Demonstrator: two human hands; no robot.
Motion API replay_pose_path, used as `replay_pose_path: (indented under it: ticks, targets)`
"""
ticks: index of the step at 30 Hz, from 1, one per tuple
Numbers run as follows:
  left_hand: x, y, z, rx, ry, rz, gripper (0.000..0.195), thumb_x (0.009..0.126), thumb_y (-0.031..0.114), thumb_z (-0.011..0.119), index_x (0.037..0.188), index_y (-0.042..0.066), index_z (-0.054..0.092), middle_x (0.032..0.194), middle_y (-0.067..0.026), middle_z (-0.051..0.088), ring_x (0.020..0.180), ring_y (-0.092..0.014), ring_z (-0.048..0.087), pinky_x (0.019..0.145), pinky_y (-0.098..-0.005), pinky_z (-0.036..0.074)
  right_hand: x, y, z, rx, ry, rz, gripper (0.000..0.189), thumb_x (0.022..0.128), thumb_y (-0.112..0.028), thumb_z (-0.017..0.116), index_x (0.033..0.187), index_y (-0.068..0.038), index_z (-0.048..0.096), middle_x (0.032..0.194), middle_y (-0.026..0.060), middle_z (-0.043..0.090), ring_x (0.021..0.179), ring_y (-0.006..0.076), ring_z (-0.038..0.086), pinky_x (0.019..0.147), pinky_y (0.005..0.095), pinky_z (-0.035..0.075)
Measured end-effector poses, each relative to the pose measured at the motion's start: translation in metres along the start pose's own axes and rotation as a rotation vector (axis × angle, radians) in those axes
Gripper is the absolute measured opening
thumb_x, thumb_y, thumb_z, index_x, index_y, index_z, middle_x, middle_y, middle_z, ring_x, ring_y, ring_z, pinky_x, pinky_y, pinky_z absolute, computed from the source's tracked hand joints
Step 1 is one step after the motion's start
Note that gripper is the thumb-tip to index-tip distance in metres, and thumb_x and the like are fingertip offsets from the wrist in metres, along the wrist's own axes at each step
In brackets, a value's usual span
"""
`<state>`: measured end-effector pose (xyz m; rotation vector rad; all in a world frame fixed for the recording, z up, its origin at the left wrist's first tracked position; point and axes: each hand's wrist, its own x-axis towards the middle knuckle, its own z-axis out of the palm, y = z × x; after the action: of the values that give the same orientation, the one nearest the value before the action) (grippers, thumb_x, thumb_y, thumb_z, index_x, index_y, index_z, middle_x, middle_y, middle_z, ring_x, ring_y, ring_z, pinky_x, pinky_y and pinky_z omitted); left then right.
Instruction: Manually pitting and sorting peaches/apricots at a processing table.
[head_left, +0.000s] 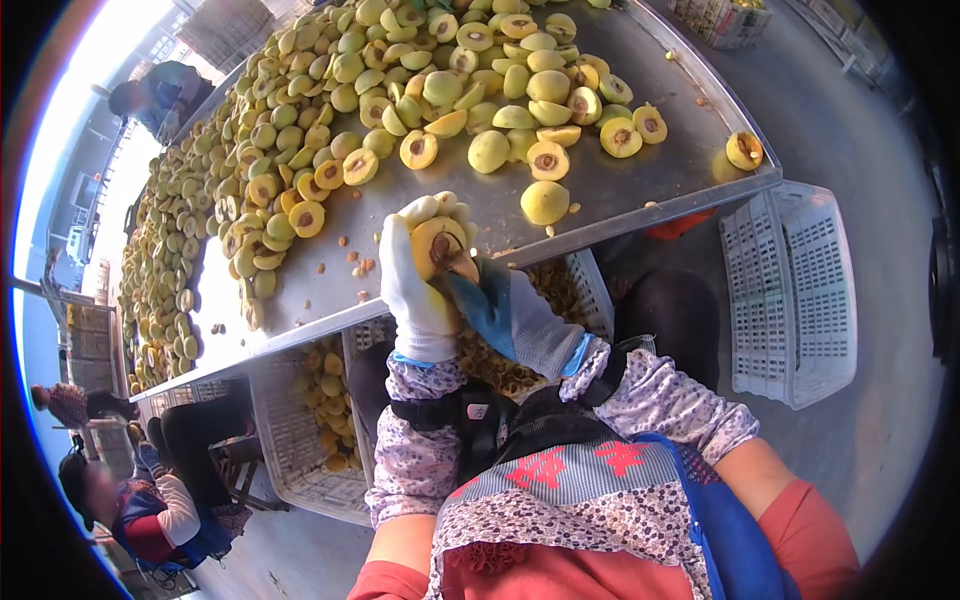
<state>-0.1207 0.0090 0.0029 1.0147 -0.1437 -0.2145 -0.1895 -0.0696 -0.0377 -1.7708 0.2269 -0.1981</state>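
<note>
My left hand (421, 277), in a pale work glove, holds a halved yellow-green fruit (433, 246) with its brown pit cavity facing me. My right hand (499, 304), in a blue and grey glove, is closed close against the fruit; a small pointed piece (466, 268), whose kind I cannot tell, shows at its fingertips over the cavity. Both hands are just past the near edge of a metal table (645, 180). Beyond them lies a large heap of halved fruits (442, 90). One rounded fruit piece (545, 202) lies near the table edge, beside small kernels (574, 208).
Below the hands is a crate of brown pits or scraps (495, 360). A plastic crate with fruit halves (300, 480) stands to the left, stacked white crates (795, 300) to the right. A seated co-worker (142, 502) is at lower left, another person (169, 90) across the table.
</note>
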Motion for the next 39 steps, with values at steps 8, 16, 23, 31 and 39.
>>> replay_pose_path:
  ticks: [8,16,23,31,39]
  targets:
    - [-0.003,-0.012,0.000,0.766,-0.073,0.647,0.038,0.105,0.029,0.041,0.104,-0.004,0.058,0.107,-0.0170,0.064,0.086,-0.026,0.066,0.075,-0.0361,0.057,-0.001,0.022,0.008,-0.014,-0.114,-0.231,0.036,0.101,-0.034,0.053,0.116,-0.002,0.061,0.092,0.0236,0.069,0.089,0.0412,0.068,0.073,0.0396,0.053]
    - [0.002,0.013,-0.005,0.224,-0.097,0.050,0.044,0.103,0.028,0.042,0.087,-0.006,0.066,0.084,-0.0192,0.069,0.068,-0.022,0.065,0.061,-0.0321,0.054,-0.008,0.012,0.000,0.013,-0.267,-0.200,0.029,0.103,-0.017,0.047,0.132,-0.017,0.054,0.106,0.0227,0.065,0.090,0.0379,0.068,0.073,0.0394,0.055]
    - [0.009,0.016,-0.021,0.386,-0.258,0.017,0.050,0.104,0.030,0.043,0.083,-0.006,0.069,0.075,-0.0160,0.070,0.060,-0.018,0.063,0.060,-0.0283,0.053,-0.007,-0.032,-0.031,0.353,-0.660,0.534,0.044,0.106,-0.042,0.039,0.107,-0.004,0.060,0.076,0.0132,0.063,0.058,0.0203,0.064,0.054,0.0315,0.052]
    - [0.006,0.008,-0.021,0.467,-0.270,0.092,0.054,0.104,0.036,0.043,0.084,-0.007,0.070,0.074,-0.0154,0.070,0.058,-0.016,0.060,0.059,-0.0263,0.051,-0.012,-0.046,-0.033,0.388,-0.574,0.607,0.062,0.098,-0.064,0.039,0.079,-0.006,0.053,0.057,0.0012,0.048,0.041,0.0112,0.045,0.034,0.0281,0.038]
    - [0.007,0.013,-0.018,0.235,-0.294,-0.030,0.057,0.104,0.036,0.039,0.081,-0.008,0.068,0.073,-0.0176,0.069,0.056,-0.018,0.061,0.055,-0.0262,0.051,-0.014,-0.045,-0.040,0.645,-0.716,0.721,0.059,0.092,-0.072,0.044,0.078,-0.015,0.051,0.053,-0.0063,0.035,0.039,0.0062,0.031,0.035,0.0225,0.026]
